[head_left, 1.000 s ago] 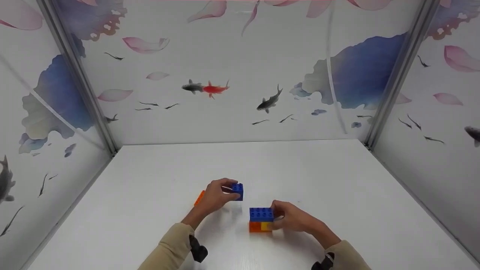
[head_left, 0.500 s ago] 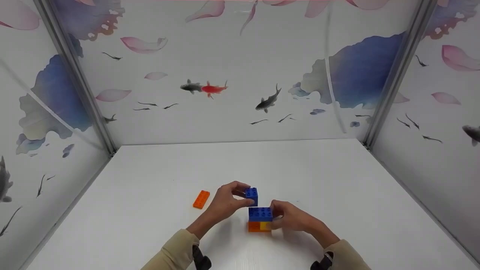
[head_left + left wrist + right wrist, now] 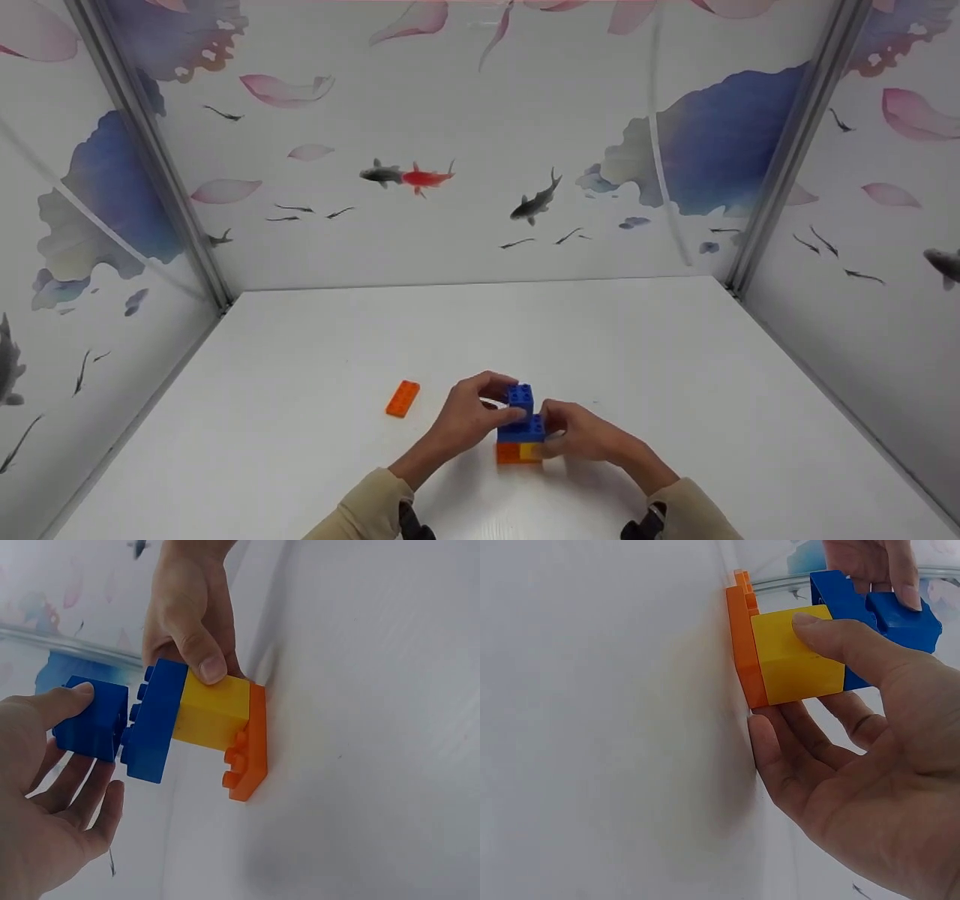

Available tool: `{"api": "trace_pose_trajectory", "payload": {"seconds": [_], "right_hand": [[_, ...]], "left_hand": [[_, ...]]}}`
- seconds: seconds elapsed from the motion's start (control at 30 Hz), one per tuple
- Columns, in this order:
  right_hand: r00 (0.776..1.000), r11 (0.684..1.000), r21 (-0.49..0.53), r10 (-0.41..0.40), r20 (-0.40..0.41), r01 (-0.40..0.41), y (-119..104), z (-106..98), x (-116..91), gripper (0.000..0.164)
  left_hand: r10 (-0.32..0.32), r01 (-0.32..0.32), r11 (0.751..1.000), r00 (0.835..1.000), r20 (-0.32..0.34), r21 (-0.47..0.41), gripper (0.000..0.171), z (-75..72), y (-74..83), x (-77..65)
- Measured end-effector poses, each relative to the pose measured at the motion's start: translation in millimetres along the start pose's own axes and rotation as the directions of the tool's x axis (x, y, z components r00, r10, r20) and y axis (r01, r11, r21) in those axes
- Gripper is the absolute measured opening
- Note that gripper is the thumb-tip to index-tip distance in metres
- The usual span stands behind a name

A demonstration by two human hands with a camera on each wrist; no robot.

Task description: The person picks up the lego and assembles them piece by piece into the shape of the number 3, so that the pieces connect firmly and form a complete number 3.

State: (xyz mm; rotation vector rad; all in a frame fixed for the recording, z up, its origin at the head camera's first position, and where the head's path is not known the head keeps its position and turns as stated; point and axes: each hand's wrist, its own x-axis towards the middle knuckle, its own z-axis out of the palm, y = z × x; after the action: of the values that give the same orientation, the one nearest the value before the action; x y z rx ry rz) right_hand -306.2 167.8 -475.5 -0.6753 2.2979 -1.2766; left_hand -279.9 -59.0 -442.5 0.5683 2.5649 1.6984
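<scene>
My left hand (image 3: 469,416) pinches a small blue block (image 3: 91,720) between thumb and fingers. That block sits right at the studs of a wider blue brick (image 3: 156,724), a thin gap showing between them in the left wrist view. Beneath the wider brick is a yellow block (image 3: 214,711), set at one end of a flat orange brick (image 3: 253,754), whose other end shows bare studs. My right hand (image 3: 589,431) grips this stack from the right, its thumb on the yellow block and its fingers behind, as the right wrist view shows.
Another flat orange brick (image 3: 403,398) lies on the white table (image 3: 300,352), left of the hands. Printed white panels (image 3: 480,247) with fish and petals enclose the table at the back and both sides.
My left hand has carried the small blue block rightward and down onto the top of the stack. The loose orange brick has come into full view. My right hand stays on the stack.
</scene>
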Motion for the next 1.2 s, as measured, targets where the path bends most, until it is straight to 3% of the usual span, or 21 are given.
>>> {"api": "trace_pose_trajectory", "payload": {"seconds": [0.4,0.73,1.2], "right_hand": [[1.000,1.000,-0.007,-0.018,0.008,0.018,4,-1,1,0.034],[0.999,0.999,0.010,-0.041,0.026,0.040,2,-1,0,0.055],[1.000,1.000,-0.010,-0.019,0.016,0.019,3,-1,1,0.056]], "left_hand": [[-0.009,0.010,1.000,1.000,0.015,-0.023,0.040,10.7,-3.1,0.8],[-0.010,0.014,0.996,0.999,0.040,-0.092,0.039,15.3,-0.2,-0.6],[-0.023,0.030,0.993,0.998,0.056,-0.118,0.037,16.1,-11.0,2.0]]}}
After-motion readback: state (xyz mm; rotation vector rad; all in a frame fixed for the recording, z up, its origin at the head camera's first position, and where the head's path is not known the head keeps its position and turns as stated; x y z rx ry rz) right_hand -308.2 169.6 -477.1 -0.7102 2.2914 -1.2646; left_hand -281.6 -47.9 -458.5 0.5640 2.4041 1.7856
